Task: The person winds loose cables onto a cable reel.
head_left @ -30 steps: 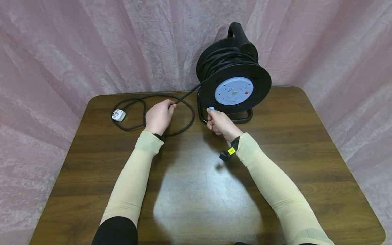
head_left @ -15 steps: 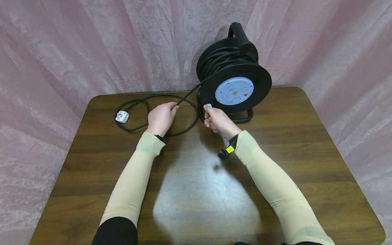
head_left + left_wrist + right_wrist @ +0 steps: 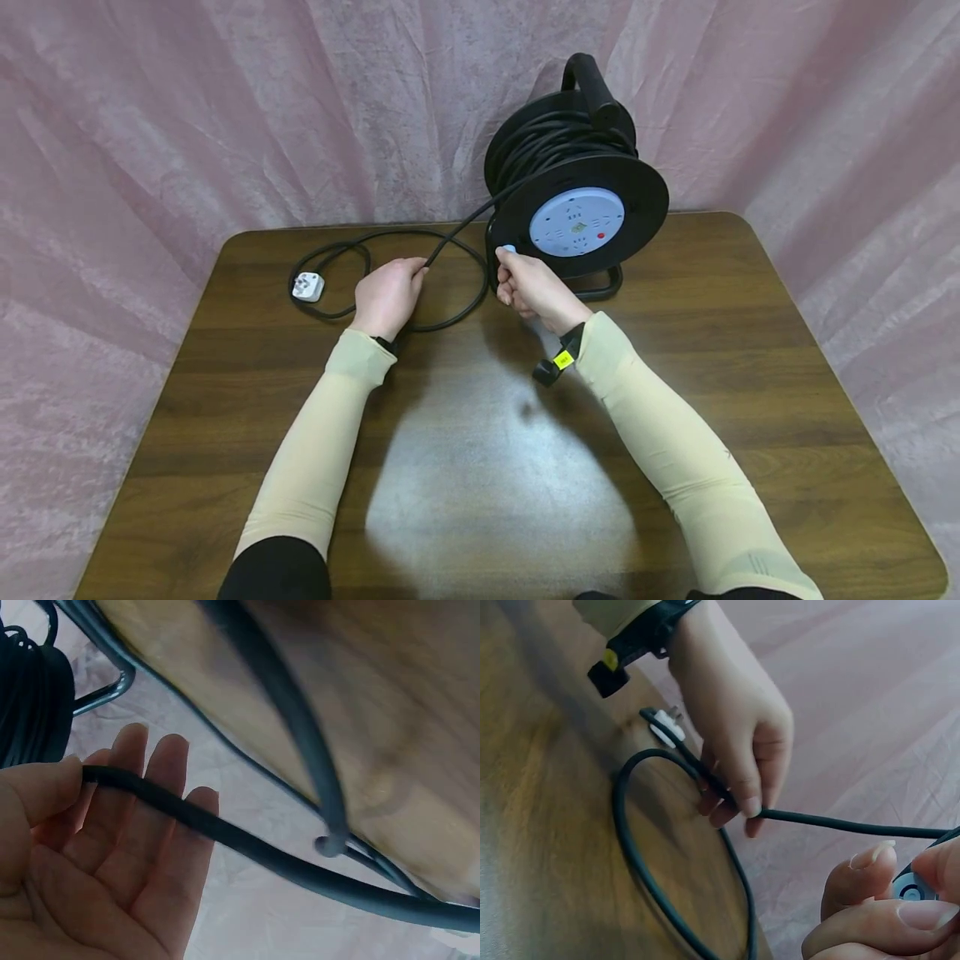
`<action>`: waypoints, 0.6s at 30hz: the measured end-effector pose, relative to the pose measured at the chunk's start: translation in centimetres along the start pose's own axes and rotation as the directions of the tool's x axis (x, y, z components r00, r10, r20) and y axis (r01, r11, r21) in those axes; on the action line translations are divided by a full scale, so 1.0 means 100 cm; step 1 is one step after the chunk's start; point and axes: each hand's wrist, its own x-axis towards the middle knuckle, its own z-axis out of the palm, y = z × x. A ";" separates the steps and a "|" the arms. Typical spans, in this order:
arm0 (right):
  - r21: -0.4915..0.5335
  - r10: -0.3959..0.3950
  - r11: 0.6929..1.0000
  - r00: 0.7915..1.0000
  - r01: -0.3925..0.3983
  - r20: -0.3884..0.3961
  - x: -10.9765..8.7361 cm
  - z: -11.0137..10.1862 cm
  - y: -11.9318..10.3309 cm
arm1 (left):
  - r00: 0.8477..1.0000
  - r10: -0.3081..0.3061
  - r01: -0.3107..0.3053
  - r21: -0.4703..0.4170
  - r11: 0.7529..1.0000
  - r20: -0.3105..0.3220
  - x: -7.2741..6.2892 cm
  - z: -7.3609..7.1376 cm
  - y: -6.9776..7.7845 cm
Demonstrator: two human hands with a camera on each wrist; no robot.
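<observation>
A black cable reel (image 3: 647, 204) with a light-blue socket panel (image 3: 553, 218) stands at the back of the table. From its wound drum a black cable (image 3: 277, 859) runs down to the left. My left hand (image 3: 388, 292) pinches this cable between thumb and forefinger, while the other fingers lie extended behind it in the left wrist view. At the lower left of the reel's face, my right hand (image 3: 534, 287) grips a small grey-blue crank knob (image 3: 913, 887) with thumb and curled fingers. Beyond the left hand, the cable ends in a white plug (image 3: 308, 287).
Loops of slack cable (image 3: 467, 310) lie around and behind the left hand on the wooden table (image 3: 750, 375). The reel's tubular stand (image 3: 600, 293) rests near the back edge. A pink curtain (image 3: 300, 108) hangs behind.
The right hand has moved up and slightly left with the knob, and the reel's face has turned a little clockwise. The plug and slack loops have slid right; the left hand stays close by.
</observation>
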 end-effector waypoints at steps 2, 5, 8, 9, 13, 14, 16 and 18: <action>-0.005 0.002 1.000 1.000 -0.002 0.002 0.000 0.000 -0.004 | 1.000 -0.003 0.003 0.000 1.000 -0.003 -0.001 0.000 -0.002; -0.008 0.011 1.000 1.000 -0.011 0.003 -0.001 0.000 -0.009 | 1.000 0.007 -0.007 -0.001 1.000 -0.011 -0.002 -0.002 -0.003; -0.004 0.023 1.000 1.000 -0.023 0.007 -0.001 0.000 -0.012 | 1.000 0.019 -0.019 0.004 1.000 -0.014 -0.002 -0.003 -0.003; -0.003 0.023 1.000 1.000 -0.023 0.009 -0.001 0.000 -0.012 | 1.000 0.020 -0.020 0.008 1.000 -0.014 -0.003 -0.004 -0.003; 0.022 0.015 1.000 1.000 -0.015 0.020 -0.002 0.000 -0.015 | 1.000 0.014 -0.013 0.018 1.000 -0.009 -0.005 -0.004 -0.005; 0.032 0.014 0.999 1.000 -0.014 0.021 -0.002 0.000 -0.016 | 1.000 0.011 -0.011 0.019 1.000 -0.007 -0.006 -0.004 -0.006; 0.050 0.003 0.999 1.000 -0.005 0.026 -0.003 -0.001 -0.018 | 1.000 0.006 -0.006 0.018 1.000 -0.008 -0.008 -0.004 -0.008; 0.067 -0.004 0.998 0.999 0.002 0.033 -0.003 -0.001 -0.019 | 1.000 0.008 -0.008 0.016 1.000 -0.012 -0.009 -0.005 -0.010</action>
